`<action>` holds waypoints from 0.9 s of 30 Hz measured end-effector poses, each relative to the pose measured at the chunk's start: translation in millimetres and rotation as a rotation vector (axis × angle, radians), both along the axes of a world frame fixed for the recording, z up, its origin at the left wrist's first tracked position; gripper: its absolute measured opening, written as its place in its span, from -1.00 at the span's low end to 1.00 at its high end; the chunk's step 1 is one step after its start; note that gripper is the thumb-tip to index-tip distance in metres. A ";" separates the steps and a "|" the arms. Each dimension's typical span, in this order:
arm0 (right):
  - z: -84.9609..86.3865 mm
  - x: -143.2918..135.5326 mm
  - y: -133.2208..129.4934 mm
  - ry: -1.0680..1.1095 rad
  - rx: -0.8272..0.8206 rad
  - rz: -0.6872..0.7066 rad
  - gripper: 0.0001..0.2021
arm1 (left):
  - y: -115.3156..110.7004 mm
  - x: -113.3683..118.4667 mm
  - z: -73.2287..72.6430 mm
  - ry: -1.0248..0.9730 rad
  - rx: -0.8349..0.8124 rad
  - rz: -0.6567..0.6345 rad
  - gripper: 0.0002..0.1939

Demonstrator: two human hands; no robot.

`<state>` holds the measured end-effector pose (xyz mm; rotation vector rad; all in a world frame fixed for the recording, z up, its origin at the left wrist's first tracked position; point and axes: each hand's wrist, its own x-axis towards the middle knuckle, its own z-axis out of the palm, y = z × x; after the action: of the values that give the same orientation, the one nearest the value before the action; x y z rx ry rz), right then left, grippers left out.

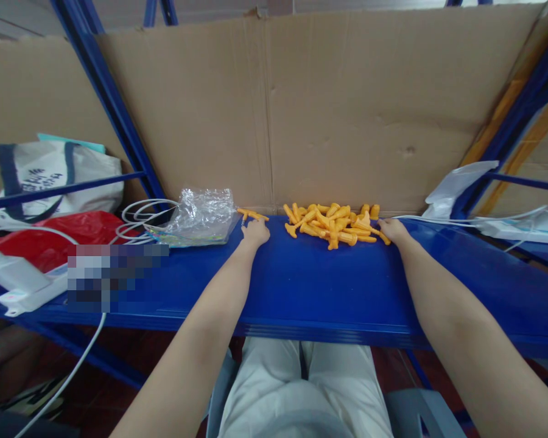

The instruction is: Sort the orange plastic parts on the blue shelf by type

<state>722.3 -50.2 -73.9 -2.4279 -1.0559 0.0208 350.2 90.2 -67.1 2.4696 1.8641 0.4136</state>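
touching the orange pile [332, 230] lightly should avoid scattering; whether right hand [393, 231], at its right edge, or left hand [256, 233] grips is unclear.

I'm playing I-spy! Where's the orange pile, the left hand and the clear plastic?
Orange pile [332, 230], head view: middle of the heap.
Left hand [255, 233], head view: back of the hand.
Clear plastic [204, 218], head view: its crinkled middle.

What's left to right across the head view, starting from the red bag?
Red bag → clear plastic bag → left hand → pile of yellow pieces → right hand → crumpled white plastic.
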 end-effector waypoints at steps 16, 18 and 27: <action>-3.4 7.2 1.8 -0.054 -0.008 0.030 -0.64 | 59.3 3.5 5.2 0.067 0.005 0.005 -0.25; -3.5 7.4 2.0 -0.061 -0.007 0.033 -0.65 | 63.3 3.8 1.4 0.070 -0.014 0.030 -0.25; -8.0 11.5 3.1 -0.074 0.030 0.087 -0.64 | 63.6 0.9 -4.5 0.016 -0.025 0.053 -0.33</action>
<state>733.8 -47.1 -81.9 -2.3707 -1.1852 -0.0557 351.1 153.7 -71.6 2.4193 1.9324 0.3709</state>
